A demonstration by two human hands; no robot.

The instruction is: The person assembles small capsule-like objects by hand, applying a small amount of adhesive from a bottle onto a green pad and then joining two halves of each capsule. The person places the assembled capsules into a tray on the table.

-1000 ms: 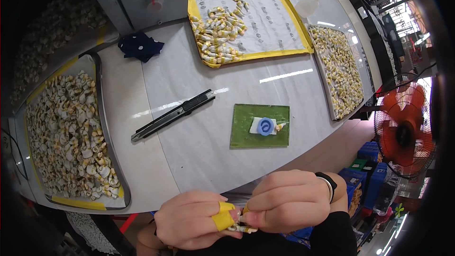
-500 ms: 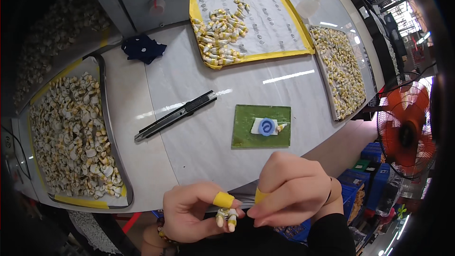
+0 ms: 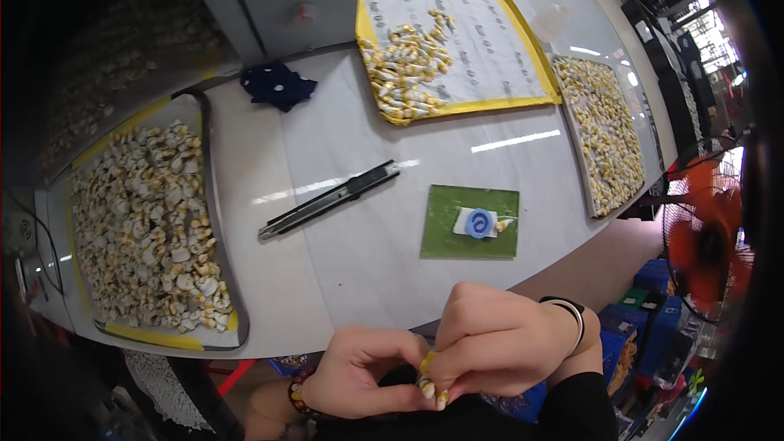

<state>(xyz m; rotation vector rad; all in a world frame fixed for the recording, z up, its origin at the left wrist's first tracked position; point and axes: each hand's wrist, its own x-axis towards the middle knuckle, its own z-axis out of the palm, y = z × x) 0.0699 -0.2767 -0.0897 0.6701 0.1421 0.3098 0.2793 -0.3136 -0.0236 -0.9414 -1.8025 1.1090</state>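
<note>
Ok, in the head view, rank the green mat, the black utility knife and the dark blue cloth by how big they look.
1. Green mat, the largest area.
2. Black utility knife, longest but thin.
3. Dark blue cloth, smallest, though it lies farther from the camera, so its place against the knife is unsure.

Bright overhead glare streaks the white table (image 3: 367, 253); fisheye edges bend, corners dark.

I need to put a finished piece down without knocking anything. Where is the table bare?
Bare tabletop lies between the utility knife and the near edge, left of the green mat. Another patch sits between the knife and the yellow-edged tray. The left tray and right tray are packed with small parts.
</note>
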